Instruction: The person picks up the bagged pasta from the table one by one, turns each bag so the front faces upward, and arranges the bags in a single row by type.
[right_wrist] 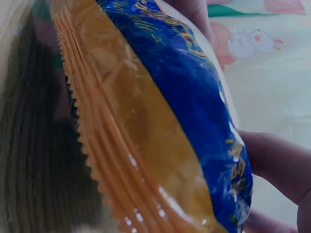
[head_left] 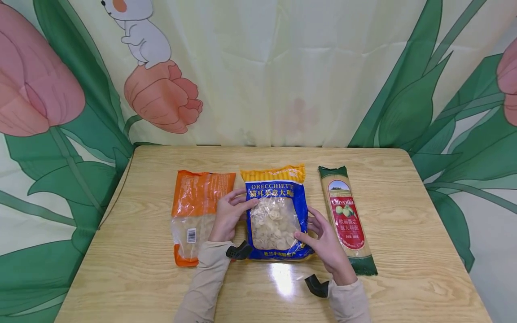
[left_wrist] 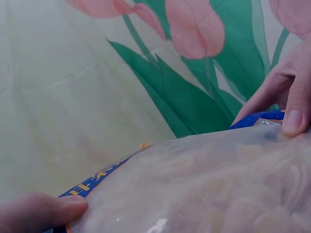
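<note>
A blue and yellow bag of orecchiette pasta [head_left: 274,220] is between the two hands, its clear window showing pale pasta pieces. My left hand [head_left: 228,216] grips its left edge, thumb over the front and the other fingers at the side. On the lower right edge, my right hand [head_left: 328,246] holds the bag with its thumb on the window's corner. The left wrist view shows both thumbs pressing the clear film [left_wrist: 204,179]. In the right wrist view the crimped yellow seam [right_wrist: 104,141] of the bag fills the middle.
An orange and clear pasta packet [head_left: 203,193] with a barcode lies left of the bag, partly behind the left forearm. To the right lies a long packet of spaghetti [head_left: 347,220] with a red label. A printed curtain [head_left: 262,89] hangs behind the wooden table [head_left: 412,224].
</note>
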Action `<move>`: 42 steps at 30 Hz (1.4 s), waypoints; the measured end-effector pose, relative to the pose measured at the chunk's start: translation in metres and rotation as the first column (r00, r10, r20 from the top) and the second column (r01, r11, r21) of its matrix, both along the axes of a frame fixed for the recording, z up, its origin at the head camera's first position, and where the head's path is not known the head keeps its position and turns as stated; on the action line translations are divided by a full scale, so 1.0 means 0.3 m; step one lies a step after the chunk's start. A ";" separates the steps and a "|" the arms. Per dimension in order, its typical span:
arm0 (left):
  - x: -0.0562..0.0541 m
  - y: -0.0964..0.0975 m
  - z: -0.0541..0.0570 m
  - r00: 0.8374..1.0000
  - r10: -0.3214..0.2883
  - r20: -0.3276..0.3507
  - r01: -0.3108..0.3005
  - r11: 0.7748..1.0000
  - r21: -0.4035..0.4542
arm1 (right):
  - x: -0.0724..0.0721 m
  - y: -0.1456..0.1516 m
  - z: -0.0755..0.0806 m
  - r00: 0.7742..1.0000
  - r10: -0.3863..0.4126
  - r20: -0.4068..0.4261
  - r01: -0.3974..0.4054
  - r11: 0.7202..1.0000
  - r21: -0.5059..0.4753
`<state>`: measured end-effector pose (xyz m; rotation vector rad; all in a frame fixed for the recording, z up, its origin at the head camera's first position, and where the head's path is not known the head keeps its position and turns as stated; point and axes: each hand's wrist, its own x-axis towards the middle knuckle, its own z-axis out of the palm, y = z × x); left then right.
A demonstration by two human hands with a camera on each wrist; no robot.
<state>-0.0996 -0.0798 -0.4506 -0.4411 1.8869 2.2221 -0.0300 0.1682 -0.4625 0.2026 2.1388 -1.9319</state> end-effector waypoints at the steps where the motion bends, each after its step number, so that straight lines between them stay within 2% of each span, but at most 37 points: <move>1: -0.002 0.001 -0.005 1.000 0.006 0.002 -0.006 1.000 -0.005 | 0.000 0.002 -0.004 1.000 -0.005 0.003 0.005 1.000 0.001; 12: -0.022 0.019 -0.056 1.000 0.008 0.025 -0.008 1.000 -0.014 | -0.003 0.009 -0.052 0.999 -0.047 0.028 0.047 0.999 -0.001; 19: -0.030 0.041 -0.092 0.998 0.035 0.057 -0.035 0.999 0.001 | -0.005 0.016 -0.055 0.996 -0.070 0.054 0.066 0.996 0.064; 24: -0.035 0.050 -0.115 0.997 0.044 0.069 -0.043 0.999 -0.020 | -0.007 0.022 -0.052 0.996 -0.078 0.053 0.074 0.994 0.075; 31: -0.040 0.059 -0.142 0.999 0.014 0.049 -0.011 0.998 -0.069 | -0.001 0.026 -0.058 0.993 -0.098 0.066 0.086 0.984 0.157; 39: -0.033 0.066 -0.136 0.998 0.019 0.052 -0.014 0.996 -0.089 | 0.005 0.035 -0.063 0.996 -0.087 0.030 0.074 0.952 0.298; 42: -0.024 0.065 -0.118 1.000 0.024 0.012 -0.022 0.992 -0.121 | 0.010 0.043 -0.054 0.997 -0.073 -0.008 0.072 0.946 0.316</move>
